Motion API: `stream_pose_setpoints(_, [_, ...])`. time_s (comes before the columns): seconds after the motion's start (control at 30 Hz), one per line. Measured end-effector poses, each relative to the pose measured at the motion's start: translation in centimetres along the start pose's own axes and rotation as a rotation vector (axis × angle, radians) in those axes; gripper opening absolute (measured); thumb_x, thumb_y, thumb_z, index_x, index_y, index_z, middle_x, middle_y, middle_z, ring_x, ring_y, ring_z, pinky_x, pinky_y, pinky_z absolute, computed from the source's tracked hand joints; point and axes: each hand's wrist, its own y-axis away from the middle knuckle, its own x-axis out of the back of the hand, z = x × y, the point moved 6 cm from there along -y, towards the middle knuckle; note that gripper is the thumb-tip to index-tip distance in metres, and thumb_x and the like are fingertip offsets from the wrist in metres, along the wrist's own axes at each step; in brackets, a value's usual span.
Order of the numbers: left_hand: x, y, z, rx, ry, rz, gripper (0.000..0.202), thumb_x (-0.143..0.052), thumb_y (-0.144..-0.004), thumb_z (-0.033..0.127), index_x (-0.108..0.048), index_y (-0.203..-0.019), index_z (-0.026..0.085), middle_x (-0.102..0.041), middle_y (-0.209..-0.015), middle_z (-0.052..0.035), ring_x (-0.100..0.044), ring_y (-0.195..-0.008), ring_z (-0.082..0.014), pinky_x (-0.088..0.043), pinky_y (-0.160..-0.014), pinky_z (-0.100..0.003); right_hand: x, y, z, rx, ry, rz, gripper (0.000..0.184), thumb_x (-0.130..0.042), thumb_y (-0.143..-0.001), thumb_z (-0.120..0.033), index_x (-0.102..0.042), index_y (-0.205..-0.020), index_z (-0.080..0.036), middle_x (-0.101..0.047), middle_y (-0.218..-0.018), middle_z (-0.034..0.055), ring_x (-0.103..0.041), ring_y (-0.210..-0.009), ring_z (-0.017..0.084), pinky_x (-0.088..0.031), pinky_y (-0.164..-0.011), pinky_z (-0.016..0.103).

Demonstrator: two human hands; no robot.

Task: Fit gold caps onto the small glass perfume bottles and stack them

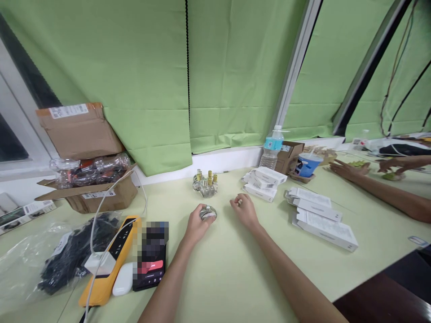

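My left hand [196, 226] is closed around a round glass bottle [208, 212] and holds it at the middle of the table. The bottle has a short neck on top, and my fingers cover its left side. To its right, my right hand [245, 210] is closed in a pinch, apart from the bottle. Something small and pale shows at those fingertips, too small to name. Just beyond both hands stands a cluster of several glass bottles [206, 185] with gold-coloured tops.
White boxes [323, 215] lie to the right, with more white boxes [266, 179] behind. A water bottle [271, 150] and blue cup [307, 165] stand farther back. Left are a phone [153, 255], yellow power strip [101, 289] and cardboard box [97, 197]. Another person's hands [352, 170] are far right.
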Motion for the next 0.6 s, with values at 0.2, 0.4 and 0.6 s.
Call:
stream_pose_setpoints(0.2, [0.6,-0.4,-0.1,-0.014,-0.06,0.102,0.029,-0.068,-0.075,0.027,-0.063,-0.103,0.021,-0.071,-0.095,-0.0062,-0.065,-0.087,-0.0205,-0.049,-0.081,-0.032,0.7,1.2,-4.6,0.203,-0.105,0.045,0.015,-0.049,-0.089,-0.036,-0.048,-0.079,-0.025,-0.058,-0.114,0.0115,-0.053,-0.111,0.027,-0.044,-0.091,0.04])
stream_pose_setpoints(0.4, [2.4,-0.4,-0.7,0.017,-0.137,0.355,0.04,-0.061,-0.073,0.013,-0.059,-0.112,0.023,-0.068,-0.107,-0.0089,-0.062,-0.104,-0.0252,-0.045,-0.095,-0.04,-2.7,3.3,-7.9,0.369,-0.06,-0.186,0.011,-0.046,-0.092,-0.031,-0.054,-0.089,-0.025,-0.06,-0.111,0.0094,-0.055,-0.108,0.025,-0.044,-0.093,0.041])
stream_pose_setpoints(0.6, [3.6,-0.4,-0.9,-0.012,-0.177,0.516,0.054,-0.053,-0.07,0.003,-0.053,-0.121,0.023,-0.061,-0.12,-0.0109,-0.055,-0.119,-0.0257,-0.039,-0.104,-0.042,-5.0,3.5,-7.6,0.384,0.089,-0.253,0.023,-0.046,-0.091,-0.028,-0.057,-0.111,-0.025,-0.056,-0.123,0.0108,-0.052,-0.115,0.027,-0.044,-0.096,0.044])
